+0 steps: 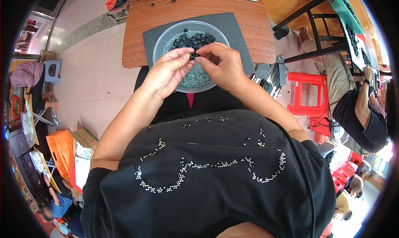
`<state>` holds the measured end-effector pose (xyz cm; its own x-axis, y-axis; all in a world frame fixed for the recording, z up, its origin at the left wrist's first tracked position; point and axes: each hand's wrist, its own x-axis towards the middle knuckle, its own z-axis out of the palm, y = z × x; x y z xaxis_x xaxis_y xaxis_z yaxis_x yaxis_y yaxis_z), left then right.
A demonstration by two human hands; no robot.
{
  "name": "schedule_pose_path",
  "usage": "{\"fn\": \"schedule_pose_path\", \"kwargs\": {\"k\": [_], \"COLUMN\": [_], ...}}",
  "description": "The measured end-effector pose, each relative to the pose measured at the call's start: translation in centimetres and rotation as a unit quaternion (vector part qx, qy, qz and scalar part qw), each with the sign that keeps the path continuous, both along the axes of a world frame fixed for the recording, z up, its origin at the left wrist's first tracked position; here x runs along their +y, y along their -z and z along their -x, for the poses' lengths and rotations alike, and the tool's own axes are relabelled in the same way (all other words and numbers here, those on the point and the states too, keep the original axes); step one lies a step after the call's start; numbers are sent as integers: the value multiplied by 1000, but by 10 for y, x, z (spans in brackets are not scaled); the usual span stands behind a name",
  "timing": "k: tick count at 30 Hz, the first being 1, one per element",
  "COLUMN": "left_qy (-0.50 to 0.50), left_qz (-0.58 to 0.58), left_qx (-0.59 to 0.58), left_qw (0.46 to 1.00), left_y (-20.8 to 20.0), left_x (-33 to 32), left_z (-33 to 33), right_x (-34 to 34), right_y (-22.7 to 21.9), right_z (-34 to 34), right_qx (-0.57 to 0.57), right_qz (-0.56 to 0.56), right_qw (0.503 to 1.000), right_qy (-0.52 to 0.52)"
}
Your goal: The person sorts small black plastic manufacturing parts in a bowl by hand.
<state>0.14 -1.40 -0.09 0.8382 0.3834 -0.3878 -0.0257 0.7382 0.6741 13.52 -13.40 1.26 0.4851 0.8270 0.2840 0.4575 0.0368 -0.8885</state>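
A small black plastic piece (192, 56) is pinched between the fingertips of my left hand (169, 68) and my right hand (224, 64), which meet over a bowl. My left thumb and forefinger close on it from the left; my right thumb and forefinger reach it from the other side. Under my hands, the round grey plastic bowl (158, 38) holds many thin silvery screws (192, 81) with a heap of similar black pieces (195, 39) at its far side. Fingers partly hide the piece, so its exact shape is unclear.
The bowl stands on a dark grey mat (241, 38) on a wooden table (141, 30). A few loose black pieces (173, 0) lie at the table's far side. To the right are a red stool (307, 94) and a seated person (359, 113). An orange crate (60, 152) stands at left.
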Motion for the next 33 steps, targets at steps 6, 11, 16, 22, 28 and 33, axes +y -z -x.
{"fn": "schedule_pose_path", "kwargs": {"k": [6,11,16,22,28,33], "left_qy": [13,36,20,7,-24,-33], "left_qz": [94,124,103,44,-39,-78], "left_qx": [-62,-98,-70,-63,-63,-59], "left_qw": [994,987,992,997,997,995], "left_y": [6,4,-2,-7,-16,-16], "left_x": [7,8,3,-2,-6,-7], "left_z": [3,3,1,0,0,0], "right_x": [0,-3,-3,-2,0,-1], "right_y": [-9,-15,-15,-12,-5,-5], "right_z": [0,-1,1,2,3,4], "right_qx": [2,-17,-21,-31,9,-3], "right_qz": [-25,-35,-39,-54,-83,-97], "right_qw": [1000,999,999,998,996,995], "right_qy": [15,12,-5,0,17,23]}}
